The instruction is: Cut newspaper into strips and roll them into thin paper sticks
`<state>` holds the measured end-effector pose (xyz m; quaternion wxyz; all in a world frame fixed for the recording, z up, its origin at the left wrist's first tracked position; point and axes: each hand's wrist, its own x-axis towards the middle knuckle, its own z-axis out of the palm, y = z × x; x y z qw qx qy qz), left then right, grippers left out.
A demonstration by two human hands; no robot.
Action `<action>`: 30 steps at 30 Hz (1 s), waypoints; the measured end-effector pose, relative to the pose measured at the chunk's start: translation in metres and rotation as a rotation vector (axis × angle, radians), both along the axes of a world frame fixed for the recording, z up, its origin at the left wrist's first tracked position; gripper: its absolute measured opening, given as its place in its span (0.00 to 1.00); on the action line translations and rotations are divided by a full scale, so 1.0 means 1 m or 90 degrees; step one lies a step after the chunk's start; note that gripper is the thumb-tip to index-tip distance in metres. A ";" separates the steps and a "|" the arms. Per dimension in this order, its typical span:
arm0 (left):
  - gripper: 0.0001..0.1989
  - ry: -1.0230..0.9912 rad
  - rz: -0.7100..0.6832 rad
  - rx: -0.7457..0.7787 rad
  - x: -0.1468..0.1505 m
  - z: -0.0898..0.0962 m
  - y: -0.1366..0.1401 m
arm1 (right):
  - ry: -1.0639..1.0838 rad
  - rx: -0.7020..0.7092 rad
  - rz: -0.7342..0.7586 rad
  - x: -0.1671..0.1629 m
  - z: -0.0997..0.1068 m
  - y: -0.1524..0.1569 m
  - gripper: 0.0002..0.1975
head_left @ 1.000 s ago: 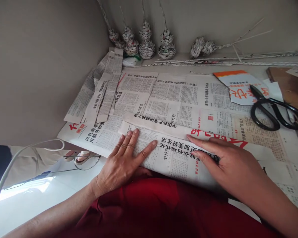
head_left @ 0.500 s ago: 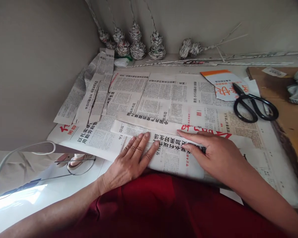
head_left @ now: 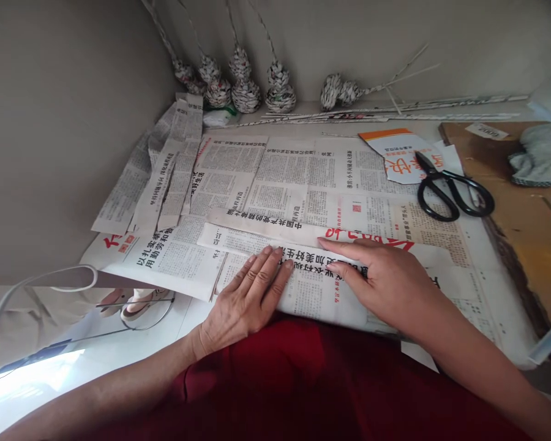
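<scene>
A newspaper sheet (head_left: pixel 312 301) with a folded upper edge lies in front of me, over other newspaper pages (head_left: pixel 284 171). My left hand (head_left: pixel 245 300) rests flat on its left part, fingers stretched out. Farther right, my right hand (head_left: pixel 390 278) lies on the same sheet. Its index finger and thumb point left and are spread apart, the index fingertip at the folded edge. The other fingers of that hand are mostly hidden. Neither hand grips anything visible.
Black scissors (head_left: pixel 457 195) lie partly on a torn orange-and-white paper (head_left: pixel 395 160). Cut newspaper strips (head_left: pixel 163 184) are at left. Several woven paper gourds (head_left: pixel 280 95) and thin paper rods (head_left: pixel 349 116) line the wall. At right is a brown board (head_left: pixel 496 159) with a grey cloth bundle (head_left: pixel 542 156).
The whole view has shifted slightly. My left hand has slid a little to the right along the sheet, closer to my right hand, which keeps nearly the same pose.
</scene>
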<state>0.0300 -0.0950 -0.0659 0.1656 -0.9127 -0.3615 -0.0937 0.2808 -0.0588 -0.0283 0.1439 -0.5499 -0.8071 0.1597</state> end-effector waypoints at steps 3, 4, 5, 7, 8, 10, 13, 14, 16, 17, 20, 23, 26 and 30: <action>0.27 -0.032 0.011 -0.037 0.000 -0.001 -0.001 | 0.000 0.003 -0.003 0.000 0.000 0.000 0.18; 0.27 -0.039 0.015 -0.046 -0.001 -0.002 -0.001 | 0.001 0.004 -0.004 0.000 0.000 0.000 0.18; 0.28 -0.043 0.018 -0.052 -0.001 -0.003 -0.002 | 0.002 0.002 -0.004 0.000 -0.001 0.000 0.18; 0.28 -0.053 0.025 -0.048 -0.001 -0.005 -0.003 | 0.007 0.001 -0.005 0.000 -0.001 0.000 0.18; 0.28 -0.060 0.032 -0.039 -0.001 -0.007 -0.003 | 0.008 0.001 -0.006 0.000 -0.002 0.000 0.18; 0.27 -0.073 0.045 -0.024 -0.001 -0.009 -0.003 | 0.009 0.005 -0.006 0.000 -0.003 0.000 0.18; 0.27 -0.079 0.041 -0.016 -0.002 -0.010 -0.002 | 0.003 0.008 -0.002 0.001 -0.004 0.001 0.18; 0.27 -0.076 0.038 -0.016 -0.002 -0.010 -0.001 | 0.002 0.008 -0.001 0.001 -0.005 0.001 0.18; 0.26 -0.066 0.032 -0.019 -0.003 -0.007 -0.001 | 0.001 0.010 0.000 0.002 -0.006 0.001 0.18; 0.26 -0.062 0.030 -0.023 -0.003 -0.005 0.000 | 0.002 0.010 0.002 0.003 -0.007 0.001 0.19; 0.24 -0.059 0.015 -0.042 -0.002 0.001 0.001 | 0.008 0.006 0.003 0.003 -0.008 0.002 0.19; 0.22 -0.047 -0.003 -0.029 0.001 0.006 0.003 | 0.006 -0.011 -0.006 0.002 -0.008 0.003 0.19; 0.20 -0.024 -0.008 0.023 0.004 0.008 0.003 | 0.005 -0.022 -0.009 0.002 -0.007 0.003 0.19; 0.21 0.014 0.004 0.047 0.005 0.007 0.002 | 0.010 -0.028 -0.009 0.001 -0.005 0.003 0.19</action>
